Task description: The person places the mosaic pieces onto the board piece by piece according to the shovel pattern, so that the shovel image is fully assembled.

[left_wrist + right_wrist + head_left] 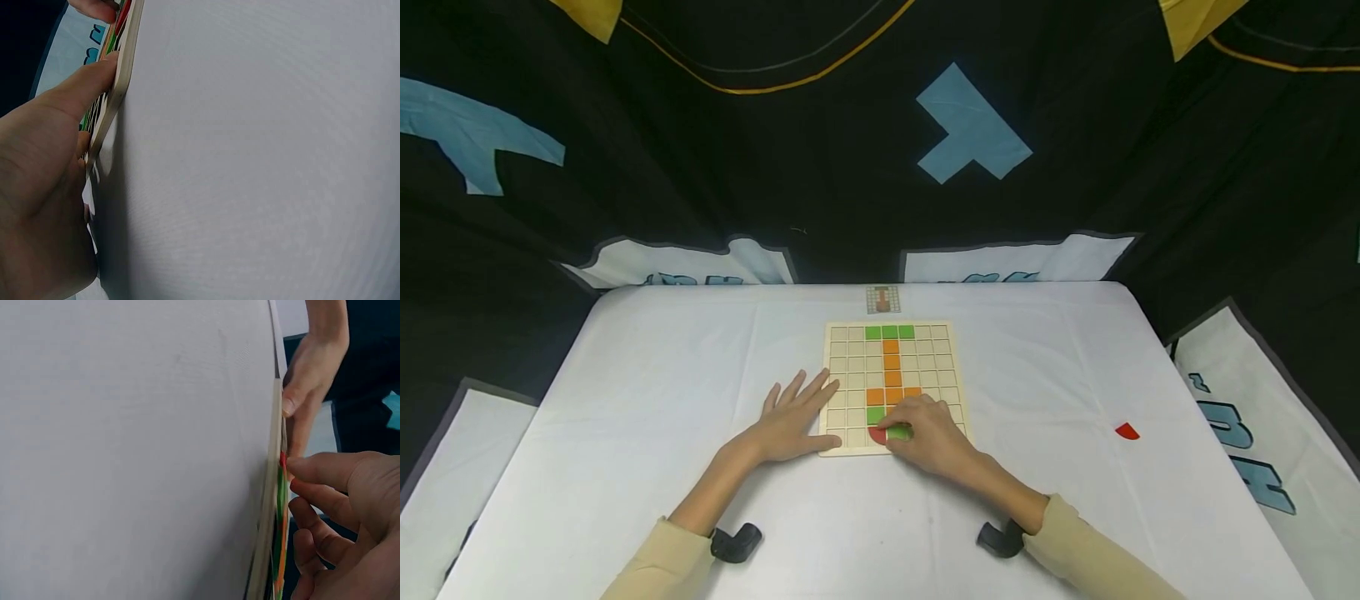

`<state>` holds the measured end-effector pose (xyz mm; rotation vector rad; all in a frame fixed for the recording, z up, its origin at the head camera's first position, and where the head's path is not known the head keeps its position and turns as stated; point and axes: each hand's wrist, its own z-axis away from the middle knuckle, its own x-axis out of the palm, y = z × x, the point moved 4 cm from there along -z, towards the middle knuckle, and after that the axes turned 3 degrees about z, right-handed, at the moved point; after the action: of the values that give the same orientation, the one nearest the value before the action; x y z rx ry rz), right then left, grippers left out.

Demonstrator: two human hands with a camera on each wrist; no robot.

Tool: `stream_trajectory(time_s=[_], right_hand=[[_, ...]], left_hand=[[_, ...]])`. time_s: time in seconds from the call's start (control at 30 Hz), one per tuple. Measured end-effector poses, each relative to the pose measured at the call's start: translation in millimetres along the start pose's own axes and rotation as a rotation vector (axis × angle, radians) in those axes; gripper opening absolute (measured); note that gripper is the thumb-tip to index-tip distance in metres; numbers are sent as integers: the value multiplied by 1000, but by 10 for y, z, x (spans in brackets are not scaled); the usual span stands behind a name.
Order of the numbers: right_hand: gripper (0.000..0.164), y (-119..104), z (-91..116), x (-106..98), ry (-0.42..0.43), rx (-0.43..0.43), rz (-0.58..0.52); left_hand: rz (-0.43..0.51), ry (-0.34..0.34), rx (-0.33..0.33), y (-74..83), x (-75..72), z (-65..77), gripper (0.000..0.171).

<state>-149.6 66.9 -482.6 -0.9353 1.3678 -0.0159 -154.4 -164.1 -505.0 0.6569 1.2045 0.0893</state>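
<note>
A square wooden grid board (850,364) lies on the table, bearing green tiles (890,332), a column of orange tiles (891,362) and more tiles lower down. My left hand (786,429) rests with spread fingers on the board's left edge; its thumb touches the near left corner. At the near row, my right hand (936,437) pinches a red rounded tile (876,435) between thumb and index finger, low against the board. A green tile (898,432) shows beneath that hand, which covers part of the lower right tiles. The right wrist view shows the thumb (300,467) at the red tile.
Far right on the white table (1037,358) lies a loose red quarter-circle tile (1127,431). Beyond the board is a small pattern card (882,300) with a printed grid. A dark curtain (820,167) hangs behind the table.
</note>
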Motion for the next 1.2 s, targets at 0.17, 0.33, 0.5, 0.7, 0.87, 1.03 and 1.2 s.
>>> stream_trajectory(time_s=[0.17,0.33,0.5,0.7,0.87,1.03,1.2], right_hand=[[21,130,112,-166,28,20,-48],[25,361,276,-406,72,48,-93],[27,627,490,-660,144,137,-123],[26,959,802,-918,247,242,-88],[30,1196,1072,-1099,325,276,-61],[35,1412,1381,-1241,382,387,-49],[38,1567,1630,-1325,417,502,-20]], left_hand=[[-4,1,-3,3,6,-9,92],[-1,0,-4,24,-6,-11,92],[2,1,-5,27,-24,5,92],[13,4,6,37,-32,15,91],[13,8,2,31,-35,13,91],[4,4,-3,18,-12,-1,92],[3,6,-6,12,-11,1,92]])
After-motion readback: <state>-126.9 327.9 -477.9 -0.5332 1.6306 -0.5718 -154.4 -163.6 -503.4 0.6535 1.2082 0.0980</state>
